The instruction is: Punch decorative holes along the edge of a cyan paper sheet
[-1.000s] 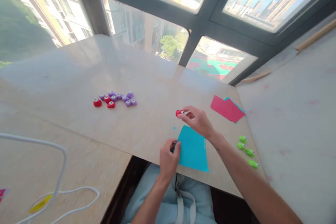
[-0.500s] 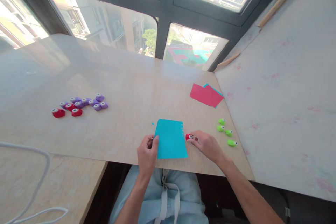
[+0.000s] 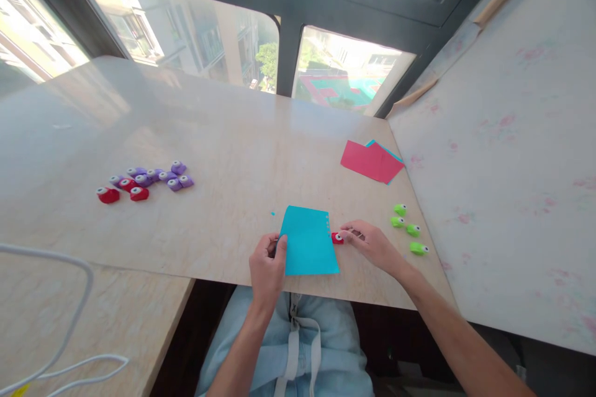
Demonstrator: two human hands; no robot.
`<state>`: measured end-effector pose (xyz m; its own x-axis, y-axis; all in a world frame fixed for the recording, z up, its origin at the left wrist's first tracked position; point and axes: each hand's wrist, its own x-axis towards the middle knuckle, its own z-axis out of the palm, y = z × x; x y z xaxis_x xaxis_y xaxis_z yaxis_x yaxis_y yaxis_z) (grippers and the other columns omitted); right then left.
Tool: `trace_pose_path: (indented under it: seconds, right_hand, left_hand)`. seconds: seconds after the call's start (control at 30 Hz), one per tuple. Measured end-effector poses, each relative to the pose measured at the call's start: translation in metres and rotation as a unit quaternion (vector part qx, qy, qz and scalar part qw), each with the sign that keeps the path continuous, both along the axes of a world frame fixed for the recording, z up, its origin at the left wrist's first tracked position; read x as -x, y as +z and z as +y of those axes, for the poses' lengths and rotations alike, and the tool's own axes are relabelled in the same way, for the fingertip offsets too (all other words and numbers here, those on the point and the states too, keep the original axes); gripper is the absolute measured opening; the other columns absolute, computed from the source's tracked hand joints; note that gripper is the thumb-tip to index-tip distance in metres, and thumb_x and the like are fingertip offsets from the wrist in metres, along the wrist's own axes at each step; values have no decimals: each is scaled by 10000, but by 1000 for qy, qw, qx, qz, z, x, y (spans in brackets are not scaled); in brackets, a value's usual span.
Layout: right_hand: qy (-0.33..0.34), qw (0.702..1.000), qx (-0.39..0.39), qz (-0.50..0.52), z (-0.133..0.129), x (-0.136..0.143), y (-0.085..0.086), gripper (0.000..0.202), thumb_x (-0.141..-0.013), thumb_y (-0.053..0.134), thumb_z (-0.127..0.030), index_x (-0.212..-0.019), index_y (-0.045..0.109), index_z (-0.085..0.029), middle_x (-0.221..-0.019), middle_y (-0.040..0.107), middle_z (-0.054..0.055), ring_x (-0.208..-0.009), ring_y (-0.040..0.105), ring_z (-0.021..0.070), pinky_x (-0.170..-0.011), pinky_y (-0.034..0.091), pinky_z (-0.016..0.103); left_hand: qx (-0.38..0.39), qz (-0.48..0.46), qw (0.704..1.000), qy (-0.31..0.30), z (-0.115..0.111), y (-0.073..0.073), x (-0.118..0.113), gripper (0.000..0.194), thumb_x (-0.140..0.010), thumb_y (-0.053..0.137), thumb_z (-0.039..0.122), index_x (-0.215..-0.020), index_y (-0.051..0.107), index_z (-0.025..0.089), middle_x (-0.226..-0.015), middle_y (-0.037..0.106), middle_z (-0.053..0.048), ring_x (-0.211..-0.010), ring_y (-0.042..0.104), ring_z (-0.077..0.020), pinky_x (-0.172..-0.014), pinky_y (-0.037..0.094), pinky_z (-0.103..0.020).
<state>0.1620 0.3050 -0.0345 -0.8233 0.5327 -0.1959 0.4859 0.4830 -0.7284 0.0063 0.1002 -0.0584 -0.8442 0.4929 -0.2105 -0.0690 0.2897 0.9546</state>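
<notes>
A blue sheet of paper point(image 3: 310, 242) lies near the table's front edge, with a column of small punched holes along the upper part of its right edge. My left hand point(image 3: 269, 260) pinches the sheet's left edge, thumb on top. A small red punch point(image 3: 338, 238) with a white round top sits against the right edge, just below the holes. My right hand point(image 3: 370, 245) is at the punch's right side, its fingers closed around it; the fingertips partly hide its end.
Several purple punches point(image 3: 174, 185) and red punches point(image 3: 108, 195) stand at the left. Several green punches point(image 3: 418, 249) are at the right, below pink sheets point(image 3: 367, 161). A white cable point(image 3: 77, 260) curves at the lower left. A floral panel point(image 3: 503, 167) borders the right.
The red punch has come up against the paper's right edge, where it was slightly apart before. The whole view has shifted a little.
</notes>
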Motion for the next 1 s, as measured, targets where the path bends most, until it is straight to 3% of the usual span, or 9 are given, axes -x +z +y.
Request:
trace_pose_path:
  seconds: [0.3, 0.7, 1.0]
  right_hand:
    - [44, 997, 54, -17, 7, 11, -2, 376, -940, 519, -517, -979, 701, -190, -951, 679, 44, -843, 592, 197, -740, 415, 307]
    - [31, 996, 74, -32, 8, 10, -2, 380, -920, 528, -522, -986, 697, -188, -907, 667, 33, -788, 557, 178, -702, 390, 297]
    - [25, 996, 78, -26, 8, 10, -2, 394, -915, 529, -529, -992, 696, -181, -945, 674, 47, -818, 567, 195, -729, 403, 313]
  left_hand:
    - [-7, 7, 1000, -17, 1, -3, -1, 382, -871, 571, 526, -920, 640, 153, -799, 694, -63, -748, 658, -194, -638, 471, -263]
    - [-3, 15, 1000, -6, 5, -7, -1, 370, -880, 572, 525, -925, 634, 162, -787, 693, -59, -734, 645, -186, -632, 460, -259]
    - [1, 23, 1000, -6, 3, -2, -1, 375, -879, 569, 521, -928, 638, 156, -756, 681, -62, -723, 646, -197, -614, 461, -264]
